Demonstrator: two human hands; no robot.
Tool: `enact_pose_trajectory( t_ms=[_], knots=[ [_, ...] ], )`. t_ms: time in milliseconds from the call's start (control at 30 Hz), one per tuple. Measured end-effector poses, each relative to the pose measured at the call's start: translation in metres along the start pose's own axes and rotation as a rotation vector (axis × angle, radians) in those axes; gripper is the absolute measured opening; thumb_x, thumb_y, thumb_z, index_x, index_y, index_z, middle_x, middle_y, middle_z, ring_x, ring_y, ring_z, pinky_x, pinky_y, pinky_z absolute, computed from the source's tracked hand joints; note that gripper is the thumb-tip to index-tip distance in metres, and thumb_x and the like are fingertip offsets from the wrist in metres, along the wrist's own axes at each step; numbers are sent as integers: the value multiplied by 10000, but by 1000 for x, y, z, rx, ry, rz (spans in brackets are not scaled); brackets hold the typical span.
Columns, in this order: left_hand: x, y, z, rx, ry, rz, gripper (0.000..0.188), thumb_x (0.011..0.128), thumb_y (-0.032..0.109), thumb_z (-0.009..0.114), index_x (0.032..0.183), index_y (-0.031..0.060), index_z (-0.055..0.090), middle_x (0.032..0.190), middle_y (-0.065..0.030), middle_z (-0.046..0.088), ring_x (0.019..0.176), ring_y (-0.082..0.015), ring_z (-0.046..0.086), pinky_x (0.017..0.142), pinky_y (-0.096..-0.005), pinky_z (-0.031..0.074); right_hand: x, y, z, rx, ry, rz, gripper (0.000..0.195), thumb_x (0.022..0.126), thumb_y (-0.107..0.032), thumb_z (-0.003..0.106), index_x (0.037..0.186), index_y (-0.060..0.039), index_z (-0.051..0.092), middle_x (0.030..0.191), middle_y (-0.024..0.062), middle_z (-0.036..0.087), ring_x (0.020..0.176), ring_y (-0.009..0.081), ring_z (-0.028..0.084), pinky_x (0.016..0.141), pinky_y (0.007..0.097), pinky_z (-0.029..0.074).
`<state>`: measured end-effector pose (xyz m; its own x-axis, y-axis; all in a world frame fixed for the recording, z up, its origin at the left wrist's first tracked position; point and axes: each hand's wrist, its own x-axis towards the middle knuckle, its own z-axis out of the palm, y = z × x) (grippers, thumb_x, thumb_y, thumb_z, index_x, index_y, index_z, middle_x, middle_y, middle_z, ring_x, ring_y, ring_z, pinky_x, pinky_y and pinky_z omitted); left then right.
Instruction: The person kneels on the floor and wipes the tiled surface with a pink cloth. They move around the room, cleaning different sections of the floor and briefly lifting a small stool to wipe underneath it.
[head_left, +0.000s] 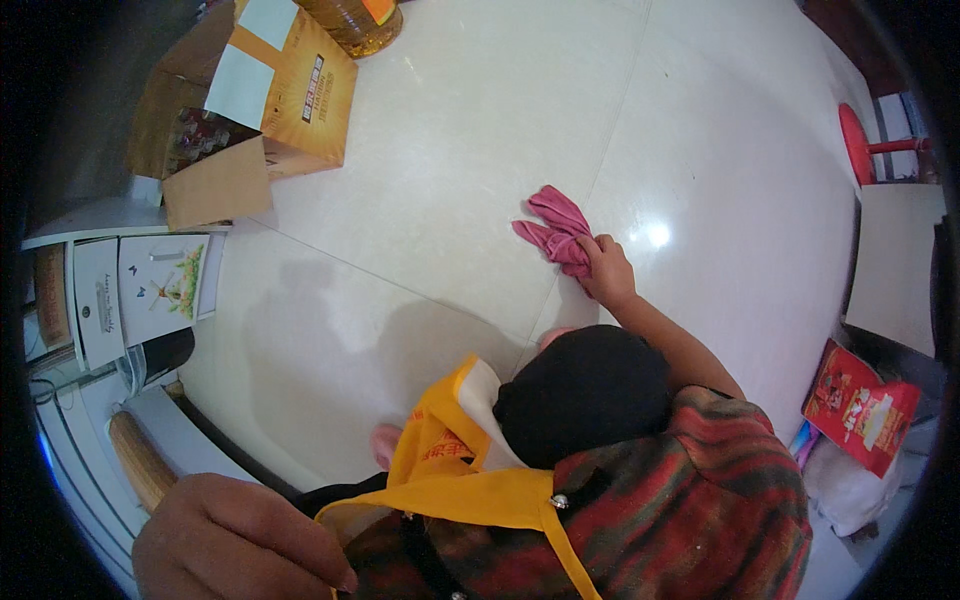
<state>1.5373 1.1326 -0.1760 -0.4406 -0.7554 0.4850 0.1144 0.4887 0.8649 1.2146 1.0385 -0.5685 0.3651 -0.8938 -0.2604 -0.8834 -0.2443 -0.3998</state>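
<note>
My right hand (609, 271) grips a crumpled pink cloth (559, 229), which lies against the pale glossy floor tiles (450, 150). That arm reaches forward past my bent knee in black trousers (585, 394). Close to the camera at the lower left is my left hand (240, 544), its fingers curled. Whether it holds anything is hidden. Near it are a rounded wooden piece (139, 457) and the yellow apron (442, 487) that I wear over a striped shirt. A pink slipper (385, 444) shows beside the apron.
An open Harbin beer carton (315, 105) with bottles inside stands at upper left, beside a large jug of amber liquid (360, 30). Below are a white cabinet (161, 281) and a black bin (169, 352). Along the right are a red stool (856, 142) and a red packet (862, 409).
</note>
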Motion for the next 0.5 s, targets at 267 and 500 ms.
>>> enact_pose_trajectory(
  t_ms=[267, 500],
  knots=[
    [15, 7, -3, 26, -74, -18, 162, 779, 79, 691, 817, 196, 585, 577, 27, 518, 492, -120, 483, 475, -263, 464, 0, -4, 2, -10, 40, -14, 588, 723, -305, 746, 1242, -157, 512, 1101, 140, 542, 1006, 339, 546, 817, 419, 496],
    [5, 18, 15, -185, 213, -91, 275, 778, 28, 654, 883, 281, 620, 558, 43, 488, 419, -82, 426, 445, -239, 419, 2, -9, 4, -30, 68, 11, 573, 728, -311, 744, 1229, -151, 517, 1094, 149, 553, 993, 355, 548, 821, 433, 494]
  ],
)
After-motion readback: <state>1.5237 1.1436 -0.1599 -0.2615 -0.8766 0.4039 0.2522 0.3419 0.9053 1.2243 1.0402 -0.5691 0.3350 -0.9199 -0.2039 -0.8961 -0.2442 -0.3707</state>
